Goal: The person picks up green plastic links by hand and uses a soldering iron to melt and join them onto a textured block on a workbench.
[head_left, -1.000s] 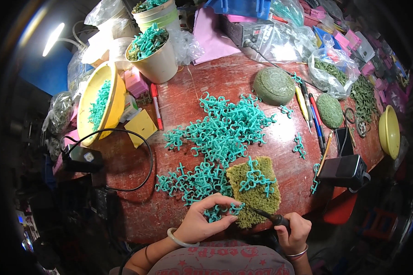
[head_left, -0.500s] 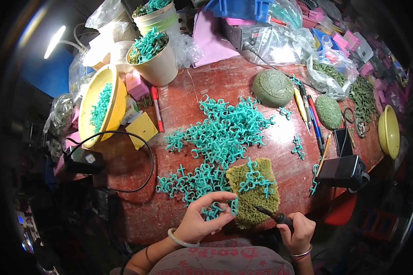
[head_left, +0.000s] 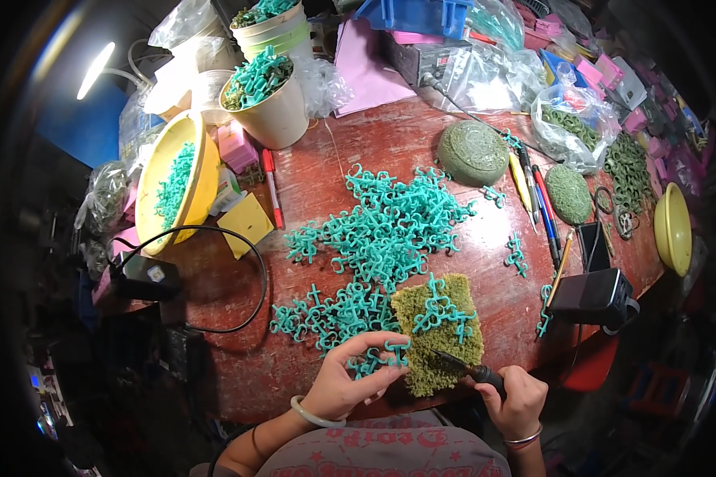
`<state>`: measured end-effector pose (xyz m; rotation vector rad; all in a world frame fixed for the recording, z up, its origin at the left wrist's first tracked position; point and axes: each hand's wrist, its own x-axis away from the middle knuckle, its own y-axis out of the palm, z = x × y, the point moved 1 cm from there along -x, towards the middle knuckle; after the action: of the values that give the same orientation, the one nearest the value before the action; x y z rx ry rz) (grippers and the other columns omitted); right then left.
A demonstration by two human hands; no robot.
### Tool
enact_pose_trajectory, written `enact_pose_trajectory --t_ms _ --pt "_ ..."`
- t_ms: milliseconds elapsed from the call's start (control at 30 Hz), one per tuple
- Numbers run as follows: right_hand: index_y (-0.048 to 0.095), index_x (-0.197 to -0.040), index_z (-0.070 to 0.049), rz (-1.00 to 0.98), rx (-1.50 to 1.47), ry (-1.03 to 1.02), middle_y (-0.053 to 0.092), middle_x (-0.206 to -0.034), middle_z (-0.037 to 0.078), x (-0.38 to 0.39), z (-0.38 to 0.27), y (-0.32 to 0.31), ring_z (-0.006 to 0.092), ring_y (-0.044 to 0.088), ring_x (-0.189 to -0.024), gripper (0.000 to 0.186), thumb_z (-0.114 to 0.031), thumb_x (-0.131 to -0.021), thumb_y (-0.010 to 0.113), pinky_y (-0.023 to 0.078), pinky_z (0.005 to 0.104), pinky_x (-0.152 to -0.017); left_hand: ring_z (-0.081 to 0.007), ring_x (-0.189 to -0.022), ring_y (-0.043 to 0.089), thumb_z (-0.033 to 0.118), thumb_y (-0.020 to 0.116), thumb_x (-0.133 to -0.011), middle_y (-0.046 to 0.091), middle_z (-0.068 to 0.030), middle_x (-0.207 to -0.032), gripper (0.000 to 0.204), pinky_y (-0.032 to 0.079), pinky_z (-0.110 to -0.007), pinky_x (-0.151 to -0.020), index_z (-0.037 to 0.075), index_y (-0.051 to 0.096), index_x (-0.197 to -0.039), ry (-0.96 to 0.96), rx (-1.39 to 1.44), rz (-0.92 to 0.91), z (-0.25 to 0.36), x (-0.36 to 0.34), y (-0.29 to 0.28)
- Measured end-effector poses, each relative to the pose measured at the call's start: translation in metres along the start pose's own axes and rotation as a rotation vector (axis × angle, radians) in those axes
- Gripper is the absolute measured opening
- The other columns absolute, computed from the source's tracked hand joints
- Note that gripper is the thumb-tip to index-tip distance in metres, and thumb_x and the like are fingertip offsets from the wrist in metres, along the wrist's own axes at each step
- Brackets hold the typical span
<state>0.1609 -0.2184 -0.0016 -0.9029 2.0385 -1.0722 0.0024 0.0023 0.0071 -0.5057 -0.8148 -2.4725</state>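
My left hand (head_left: 348,374) pinches a small teal wax piece (head_left: 398,355) between thumb and fingertips, just left of a mossy green-brown sponge pad (head_left: 445,370). My right hand (head_left: 517,404) is wrapped round the dark handle of a soldering iron (head_left: 485,376). Its dark tip lies over the pad's middle; whether it touches is hard to tell. Several teal branched pieces (head_left: 437,312) rest on the upper part of the pad. Beyond and left of it spreads a big heap of similar teal pieces (head_left: 398,219), with a smaller heap (head_left: 334,314) nearer my left hand.
A yellow bowl (head_left: 203,171) with teal bits stands tilted at left, near a white bucket (head_left: 282,115). A green round block (head_left: 473,153), pens (head_left: 545,199) and a black box-shaped device (head_left: 593,298) lie at right. A black cable (head_left: 262,274) loops at left.
The iron's tip has moved left and slightly up over the pad. The teal piece in my left hand has turned and shifted slightly left.
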Motion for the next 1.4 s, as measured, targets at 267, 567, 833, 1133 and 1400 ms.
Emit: enact_pose_trajectory --t_ms 267,567,833,1133,1400 --pt "0.057 -0.077 -0.003 0.020 -0.015 -0.018 0.052 -0.062 0.010 -0.001 0.001 0.002 0.0278 0.054 -0.050 0.043 -0.041 -0.084 0.073 0.039 0.0355 -0.044 -0.0053 -0.060 0.051 -0.001 0.068 -0.089 0.055 -0.0010 -0.088 0.040 0.033 -0.022 -0.047 0.002 0.057 -0.127 -0.003 0.060 -0.004 0.000 0.000 0.000" --pt "0.057 -0.076 -0.003 0.019 -0.010 -0.025 0.052 -0.062 0.009 0.000 0.000 0.000 0.0273 0.054 -0.049 0.044 -0.043 -0.084 0.073 0.039 0.0353 -0.044 -0.0052 -0.060 0.050 -0.002 0.068 -0.088 0.055 -0.0003 -0.086 0.040 0.033 -0.021 -0.047 0.002 0.057 -0.127 -0.010 0.077 -0.008 0.001 0.000 0.001" --pt "0.056 -0.075 -0.004 0.031 -0.035 -0.036 0.052 -0.061 0.008 -0.002 -0.001 0.004 0.0270 0.055 -0.049 0.043 -0.043 -0.084 0.073 0.039 0.0350 -0.044 -0.0050 -0.061 0.051 -0.002 0.068 -0.088 0.056 -0.0007 -0.086 0.040 0.033 -0.021 -0.047 0.003 0.057 -0.126 0.001 0.047 -0.001 -0.001 0.000 0.000" --pt "0.057 -0.075 -0.003 0.039 -0.060 -0.027 0.051 -0.061 0.009 -0.002 0.001 0.008 0.0276 0.054 -0.049 0.043 -0.042 -0.084 0.074 0.039 0.0349 -0.044 -0.0178 -0.061 0.059 0.004 0.066 -0.088 0.060 -0.0186 -0.091 0.015 0.047 -0.023 -0.047 0.000 0.054 -0.096 0.197 0.333 -0.135 0.023 0.003 -0.011" --pt "0.056 -0.075 -0.003 0.045 -0.049 -0.023 0.051 -0.062 0.009 -0.004 -0.002 0.009 0.0278 0.054 -0.049 0.044 -0.042 -0.084 0.073 0.039 0.0355 -0.044 -0.0157 -0.073 0.061 -0.007 0.067 -0.079 0.060 -0.0048 -0.080 0.013 0.047 -0.026 -0.056 0.001 0.066 -0.089 0.811 -0.973 0.317 0.055 -0.008 -0.037"
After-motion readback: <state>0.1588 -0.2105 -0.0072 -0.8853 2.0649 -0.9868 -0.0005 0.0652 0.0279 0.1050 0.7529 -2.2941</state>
